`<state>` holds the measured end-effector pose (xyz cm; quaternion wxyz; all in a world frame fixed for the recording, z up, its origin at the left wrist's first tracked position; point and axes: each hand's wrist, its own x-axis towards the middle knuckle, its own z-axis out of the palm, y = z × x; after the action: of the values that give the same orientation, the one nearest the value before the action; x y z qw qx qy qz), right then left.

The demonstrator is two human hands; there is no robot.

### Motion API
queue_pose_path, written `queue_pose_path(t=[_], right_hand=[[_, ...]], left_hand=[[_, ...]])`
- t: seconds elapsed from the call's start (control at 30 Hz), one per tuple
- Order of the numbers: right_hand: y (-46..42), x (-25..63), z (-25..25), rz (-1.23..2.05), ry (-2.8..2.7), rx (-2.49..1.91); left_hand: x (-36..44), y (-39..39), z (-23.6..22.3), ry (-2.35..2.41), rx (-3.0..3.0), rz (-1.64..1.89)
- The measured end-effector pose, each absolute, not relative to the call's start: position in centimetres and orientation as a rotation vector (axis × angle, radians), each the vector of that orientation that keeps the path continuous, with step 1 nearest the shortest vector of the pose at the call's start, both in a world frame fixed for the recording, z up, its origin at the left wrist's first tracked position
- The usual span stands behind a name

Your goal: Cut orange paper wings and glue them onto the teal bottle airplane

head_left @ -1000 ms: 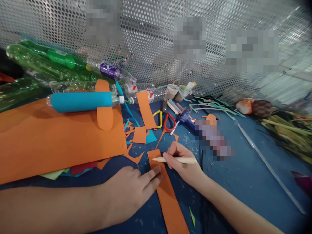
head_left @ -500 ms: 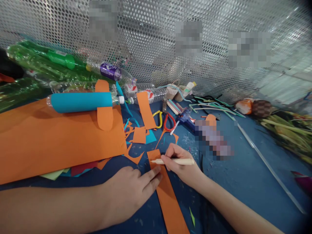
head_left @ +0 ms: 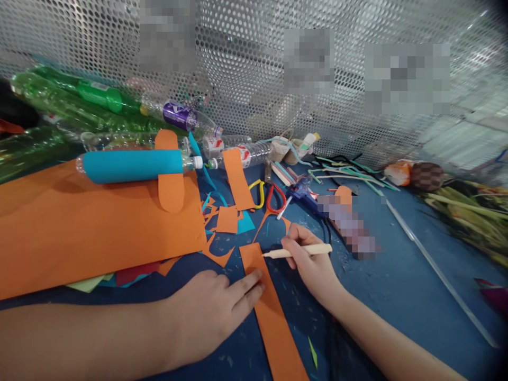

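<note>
A long orange paper strip (head_left: 273,323) lies on the blue table (head_left: 397,296) in front of me. My left hand (head_left: 210,312) rests flat, fingers stretched out, with its fingertips pressing the strip's left edge. My right hand (head_left: 311,259) is closed on a cream-coloured pencil (head_left: 297,252), held nearly level with its tip at the strip's upper right corner.
A big orange sheet (head_left: 79,227) with paper scraps lies to the left. On it rests a bottle wrapped in teal (head_left: 130,165), with green bottles (head_left: 75,106) behind. Scissors (head_left: 270,198), a glue gun (head_left: 304,190) and coloured strips lie beyond the hands. A perforated metal wall (head_left: 254,69) closes the back.
My right hand and the pencil have shifted to the right, so the tip moved from the strip's left part to its upper right corner. My left hand has stayed put.
</note>
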<state>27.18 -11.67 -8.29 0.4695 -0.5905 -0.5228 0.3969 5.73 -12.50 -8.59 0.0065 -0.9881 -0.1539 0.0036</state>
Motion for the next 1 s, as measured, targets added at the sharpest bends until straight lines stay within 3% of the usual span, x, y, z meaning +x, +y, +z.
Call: queue_pose_path(t=[0.7,1.0], right_hand=[[-11.6,27.3,-8.6,1.024,-1.327,-1.452],[-11.0,27.6,-8.5,0.973,-1.098,-1.32]], left_hand=[[5.6,-12.5,-9.0,-0.486,-3.093,0.033],[5.2,-11.7,-8.2,-0.588,-3.242,-0.232]])
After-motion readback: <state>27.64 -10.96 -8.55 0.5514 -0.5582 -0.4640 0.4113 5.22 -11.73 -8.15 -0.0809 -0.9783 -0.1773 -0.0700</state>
